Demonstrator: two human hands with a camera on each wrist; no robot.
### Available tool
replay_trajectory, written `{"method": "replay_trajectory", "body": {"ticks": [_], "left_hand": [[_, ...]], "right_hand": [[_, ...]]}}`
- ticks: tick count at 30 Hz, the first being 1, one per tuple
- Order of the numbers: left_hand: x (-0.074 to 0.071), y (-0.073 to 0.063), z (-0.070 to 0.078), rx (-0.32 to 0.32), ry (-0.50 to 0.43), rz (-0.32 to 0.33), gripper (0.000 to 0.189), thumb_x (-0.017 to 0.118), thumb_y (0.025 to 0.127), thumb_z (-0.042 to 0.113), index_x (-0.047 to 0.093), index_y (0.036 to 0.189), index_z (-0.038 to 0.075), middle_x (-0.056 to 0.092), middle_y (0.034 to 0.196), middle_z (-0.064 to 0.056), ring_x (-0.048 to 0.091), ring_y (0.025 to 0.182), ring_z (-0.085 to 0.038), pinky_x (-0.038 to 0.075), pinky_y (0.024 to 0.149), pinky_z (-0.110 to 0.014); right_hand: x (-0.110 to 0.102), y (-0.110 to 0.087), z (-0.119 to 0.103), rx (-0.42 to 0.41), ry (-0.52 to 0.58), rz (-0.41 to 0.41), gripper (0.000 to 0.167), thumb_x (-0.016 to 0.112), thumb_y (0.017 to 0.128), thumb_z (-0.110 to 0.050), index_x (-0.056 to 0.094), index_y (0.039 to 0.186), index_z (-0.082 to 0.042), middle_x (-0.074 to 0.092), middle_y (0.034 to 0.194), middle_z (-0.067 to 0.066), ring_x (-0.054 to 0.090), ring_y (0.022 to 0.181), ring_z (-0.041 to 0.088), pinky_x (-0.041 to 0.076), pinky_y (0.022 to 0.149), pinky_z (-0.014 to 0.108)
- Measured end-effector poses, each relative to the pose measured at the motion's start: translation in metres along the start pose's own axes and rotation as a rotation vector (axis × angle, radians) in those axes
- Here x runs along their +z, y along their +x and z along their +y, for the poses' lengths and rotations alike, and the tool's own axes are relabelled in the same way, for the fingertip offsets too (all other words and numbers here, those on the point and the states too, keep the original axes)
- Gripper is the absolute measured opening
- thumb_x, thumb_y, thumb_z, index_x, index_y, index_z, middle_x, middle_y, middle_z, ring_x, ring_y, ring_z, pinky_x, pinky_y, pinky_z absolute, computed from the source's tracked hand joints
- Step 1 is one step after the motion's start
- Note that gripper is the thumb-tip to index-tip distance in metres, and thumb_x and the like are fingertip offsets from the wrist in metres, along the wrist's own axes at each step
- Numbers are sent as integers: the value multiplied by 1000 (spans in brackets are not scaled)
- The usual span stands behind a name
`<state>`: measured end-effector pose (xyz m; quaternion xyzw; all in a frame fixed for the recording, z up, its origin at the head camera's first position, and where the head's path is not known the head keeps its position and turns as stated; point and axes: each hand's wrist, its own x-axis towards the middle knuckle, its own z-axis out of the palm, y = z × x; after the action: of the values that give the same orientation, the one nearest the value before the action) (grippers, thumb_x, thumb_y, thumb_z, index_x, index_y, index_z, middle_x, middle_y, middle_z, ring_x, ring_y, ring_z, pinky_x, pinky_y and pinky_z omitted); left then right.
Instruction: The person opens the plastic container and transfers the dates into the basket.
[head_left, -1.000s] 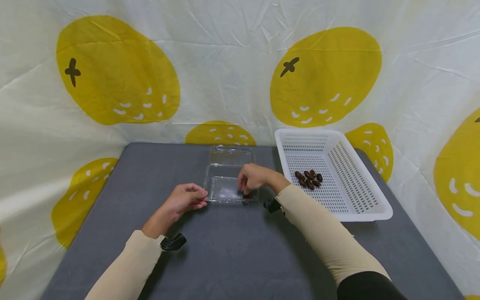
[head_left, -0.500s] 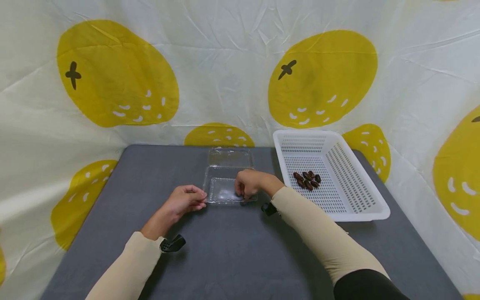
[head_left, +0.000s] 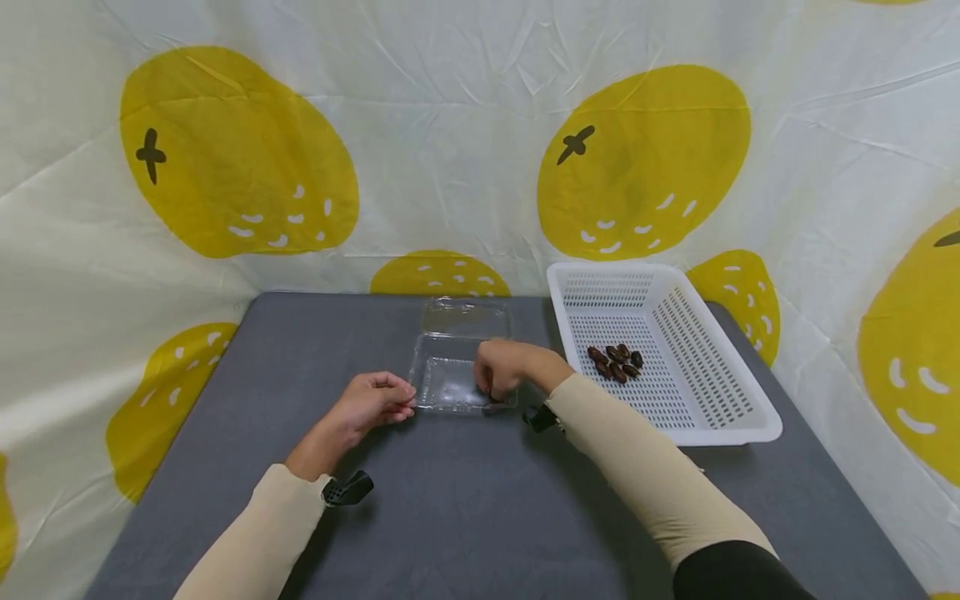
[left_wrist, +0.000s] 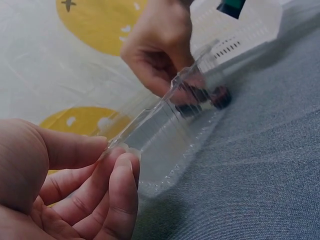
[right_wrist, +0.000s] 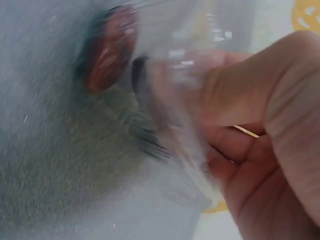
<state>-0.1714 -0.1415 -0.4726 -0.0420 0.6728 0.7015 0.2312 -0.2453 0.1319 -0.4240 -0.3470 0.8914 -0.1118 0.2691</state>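
A hinged clear plastic container [head_left: 447,379] lies on the table with its lid [head_left: 465,317] folded back behind it. My left hand [head_left: 373,400] pinches the container's front left rim between thumb and fingers, plainly seen in the left wrist view. Inside the front right corner, my right hand [head_left: 504,367] points down with curled fingers. A dark date [right_wrist: 140,75] shows at its fingertips, seen blurred through the plastic. Beside it on the container's floor lies a reddish-brown date [right_wrist: 112,50], also in the left wrist view. The fingers partly hide both dates.
A white perforated basket [head_left: 705,367] stands to the right, with several brown dates [head_left: 617,364] gathered on its left floor. Grey cloth [head_left: 450,508] covers the table. A white curtain [head_left: 450,167] with yellow fruit prints hangs behind.
My right hand stays in the container's front right corner, its fingers shifting slightly there; the date visible under them a second ago is now mostly covered in the head view. The left hand keeps its grip.
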Motion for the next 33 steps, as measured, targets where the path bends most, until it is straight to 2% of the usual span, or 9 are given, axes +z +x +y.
{"method": "replay_trajectory", "body": {"ticks": [5, 15, 22, 27, 33], "left_hand": [[2, 1, 0, 3, 1, 9, 5, 66, 99, 1, 70, 98, 0, 75, 80, -2, 71, 66, -9, 61, 64, -20], [2, 0, -2, 9, 4, 7, 4, 68, 99, 3, 70, 99, 1, 75, 80, -1, 71, 67, -8, 61, 64, -19], [1, 0, -3, 9, -1, 8, 4, 67, 99, 3, 70, 96, 2, 75, 81, -3, 71, 66, -9, 61, 64, -20], [1, 0, -3, 12, -4, -2, 6, 67, 98, 2, 70, 94, 5, 75, 80, -3, 71, 66, -8, 61, 64, -20], [1, 1, -4, 18, -7, -12, 8, 67, 98, 1, 69, 92, 6, 74, 79, -1, 71, 66, -8, 61, 63, -20]], "right_hand": [[-8, -11, 4, -42, 108, 128, 9, 81, 87, -1, 81, 94, -7, 80, 89, 3, 74, 83, 12, 62, 76, 28], [-31, -46, 8, -14, 318, 355, 4, 82, 88, -7, 83, 92, -8, 81, 88, 6, 74, 79, 12, 61, 74, 30], [-39, -76, 14, 36, 418, 434, 6, 81, 89, -5, 82, 94, -5, 81, 91, 9, 73, 79, 13, 60, 76, 31], [-36, -96, 27, 63, 430, 477, 6, 79, 91, -8, 83, 96, -7, 81, 92, 7, 70, 80, 14, 57, 78, 31], [-33, -120, 43, 149, 470, 518, 6, 78, 93, -10, 83, 96, -8, 81, 92, 7, 70, 83, 16, 56, 79, 30]]}}
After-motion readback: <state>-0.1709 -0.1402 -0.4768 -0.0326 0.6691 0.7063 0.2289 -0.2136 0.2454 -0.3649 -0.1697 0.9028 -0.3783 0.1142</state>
